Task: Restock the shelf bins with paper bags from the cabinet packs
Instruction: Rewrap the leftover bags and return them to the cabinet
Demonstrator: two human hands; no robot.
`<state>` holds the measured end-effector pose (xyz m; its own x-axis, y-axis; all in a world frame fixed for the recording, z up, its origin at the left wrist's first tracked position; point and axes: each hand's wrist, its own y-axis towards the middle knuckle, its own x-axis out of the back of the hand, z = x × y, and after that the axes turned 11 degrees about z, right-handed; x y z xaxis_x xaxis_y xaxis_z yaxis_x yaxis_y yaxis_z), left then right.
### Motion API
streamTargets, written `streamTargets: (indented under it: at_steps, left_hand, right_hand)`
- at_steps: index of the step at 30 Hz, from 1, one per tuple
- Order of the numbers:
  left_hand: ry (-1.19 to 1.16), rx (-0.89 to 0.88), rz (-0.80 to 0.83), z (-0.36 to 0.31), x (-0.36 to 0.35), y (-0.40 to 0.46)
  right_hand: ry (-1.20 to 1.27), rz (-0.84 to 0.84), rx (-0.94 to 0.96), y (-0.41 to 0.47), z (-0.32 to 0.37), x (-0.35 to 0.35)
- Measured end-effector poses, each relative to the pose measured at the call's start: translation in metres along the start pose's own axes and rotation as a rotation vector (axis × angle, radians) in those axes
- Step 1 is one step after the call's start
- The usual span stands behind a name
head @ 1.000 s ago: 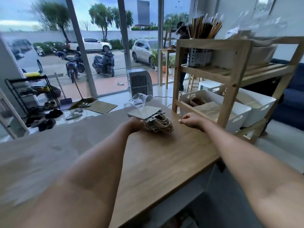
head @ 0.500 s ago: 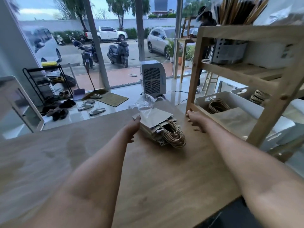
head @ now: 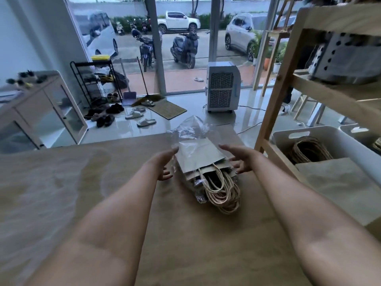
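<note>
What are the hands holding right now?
Nothing yet. The left hand and right hand are open on either side of the pack of paper bags on the table, close to it but not clearly gripping it.

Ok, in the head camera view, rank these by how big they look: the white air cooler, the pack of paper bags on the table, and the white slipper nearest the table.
1. Air cooler
2. Pack of paper bags, looks similar; it's nearer the camera, so that order is unsure
3. White slipper, clearly smallest

Both forearms are bare from elbow to wrist, no sleeves showing. The left hand [head: 164, 165] and right hand [head: 240, 158] wear nothing.
</note>
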<state>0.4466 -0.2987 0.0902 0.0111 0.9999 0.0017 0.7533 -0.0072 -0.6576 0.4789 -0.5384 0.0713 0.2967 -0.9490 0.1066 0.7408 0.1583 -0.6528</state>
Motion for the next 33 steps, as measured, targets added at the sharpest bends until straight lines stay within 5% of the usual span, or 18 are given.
streamTargets:
  at_steps: [10, 21, 33]
  left_hand:
    - [0.102, 0.016, -0.028, 0.002, -0.015, 0.019]
    - [0.177, -0.028, 0.033, 0.019, -0.013, -0.016]
    - [0.449, -0.129, 0.346, 0.080, 0.015, -0.131]
  right_hand:
    - [-0.123, 0.151, -0.025, 0.017, 0.015, -0.007]
    - [-0.106, 0.026, -0.039, -0.037, -0.008, -0.025]
    - [0.094, -0.252, -0.029, -0.179, -0.096, -0.094]
